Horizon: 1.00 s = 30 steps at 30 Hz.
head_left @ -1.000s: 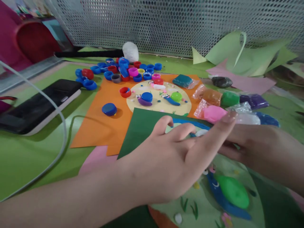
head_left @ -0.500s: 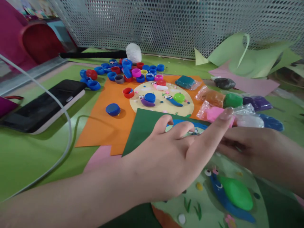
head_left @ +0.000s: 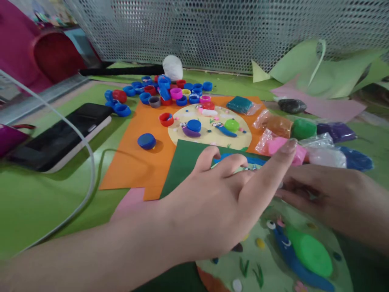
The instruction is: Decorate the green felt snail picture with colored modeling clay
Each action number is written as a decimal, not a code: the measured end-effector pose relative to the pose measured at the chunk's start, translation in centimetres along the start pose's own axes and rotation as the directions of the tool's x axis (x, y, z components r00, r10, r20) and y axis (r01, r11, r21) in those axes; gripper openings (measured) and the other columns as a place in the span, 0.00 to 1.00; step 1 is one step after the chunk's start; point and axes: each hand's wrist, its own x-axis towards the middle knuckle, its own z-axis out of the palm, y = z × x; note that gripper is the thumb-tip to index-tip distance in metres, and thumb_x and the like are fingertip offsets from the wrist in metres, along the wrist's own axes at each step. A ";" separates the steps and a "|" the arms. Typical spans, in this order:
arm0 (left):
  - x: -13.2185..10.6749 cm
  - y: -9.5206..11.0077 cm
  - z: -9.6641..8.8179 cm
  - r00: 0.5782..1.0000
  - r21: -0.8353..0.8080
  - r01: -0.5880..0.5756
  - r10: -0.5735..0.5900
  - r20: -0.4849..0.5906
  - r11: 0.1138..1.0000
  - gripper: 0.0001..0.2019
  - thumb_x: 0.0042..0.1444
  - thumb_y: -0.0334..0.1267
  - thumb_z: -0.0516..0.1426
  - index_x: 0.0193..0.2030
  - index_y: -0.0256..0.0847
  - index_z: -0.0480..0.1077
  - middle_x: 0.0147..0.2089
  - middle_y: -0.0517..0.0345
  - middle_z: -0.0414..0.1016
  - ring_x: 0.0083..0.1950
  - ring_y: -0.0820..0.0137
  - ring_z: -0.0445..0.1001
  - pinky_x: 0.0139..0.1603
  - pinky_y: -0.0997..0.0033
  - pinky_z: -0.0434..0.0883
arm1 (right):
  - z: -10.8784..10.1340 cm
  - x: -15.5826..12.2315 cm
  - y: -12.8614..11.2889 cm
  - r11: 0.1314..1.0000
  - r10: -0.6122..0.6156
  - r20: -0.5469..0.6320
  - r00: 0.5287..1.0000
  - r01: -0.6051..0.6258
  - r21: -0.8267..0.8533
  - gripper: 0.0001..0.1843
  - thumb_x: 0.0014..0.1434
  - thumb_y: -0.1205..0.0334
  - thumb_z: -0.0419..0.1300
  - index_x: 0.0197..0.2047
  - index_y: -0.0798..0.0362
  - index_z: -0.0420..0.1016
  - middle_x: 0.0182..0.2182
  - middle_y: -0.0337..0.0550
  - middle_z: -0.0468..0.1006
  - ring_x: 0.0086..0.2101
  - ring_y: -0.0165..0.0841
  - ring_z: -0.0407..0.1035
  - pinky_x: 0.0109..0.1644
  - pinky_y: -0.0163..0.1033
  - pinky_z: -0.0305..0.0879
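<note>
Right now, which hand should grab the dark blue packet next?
Probably the right hand: the dark blue packet lies just beyond it, while the left hand is farther left. The right may already hold something, though.

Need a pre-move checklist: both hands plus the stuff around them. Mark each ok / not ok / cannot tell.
1. Left hand over the green card: ok.
2. Whole card visible: not ok, both the left hand and the right hand cover parts of it.
3. What the right hand holds: cannot tell, its fingertips are partly hidden.
4. Green-shelled snail not under either hand: ok.
5. Left hand clear of the pink clay: cannot tell, they overlap in this view.
6. Loose blue cap off the card: ok, on orange paper.
</note>
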 end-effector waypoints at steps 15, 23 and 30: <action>-0.1 -1.1 -0.5 0.995 0.068 0.049 -0.042 -0.093 0.996 0.29 0.57 0.22 0.40 0.66 0.28 0.37 0.53 0.43 0.69 0.56 0.59 0.61 0.52 0.48 0.54 | -0.1 2.7 -1.6 0.886 -0.357 -0.189 0.915 0.267 -0.380 0.23 0.63 0.49 0.44 0.37 0.62 0.68 0.32 0.56 0.72 0.34 0.43 0.65 0.31 0.43 0.62; -0.4 -1.2 -0.3 0.994 0.118 0.035 -0.022 -0.108 0.992 0.30 0.56 0.25 0.42 0.66 0.32 0.40 0.54 0.46 0.68 0.52 0.59 0.64 0.53 0.52 0.55 | 0.6 2.8 -1.2 0.883 -0.361 -0.124 0.924 0.296 -0.365 0.29 0.64 0.47 0.38 0.42 0.61 0.69 0.35 0.55 0.71 0.35 0.42 0.62 0.33 0.44 0.61; -0.6 -1.5 -0.3 0.995 0.151 0.035 -0.020 -0.098 0.988 0.31 0.56 0.27 0.42 0.67 0.37 0.39 0.60 0.49 0.60 0.56 0.56 0.60 0.52 0.52 0.57 | 0.6 2.9 -0.4 0.887 -0.421 -0.076 0.904 0.393 -0.244 0.31 0.63 0.44 0.37 0.45 0.63 0.68 0.39 0.58 0.69 0.39 0.44 0.61 0.37 0.46 0.62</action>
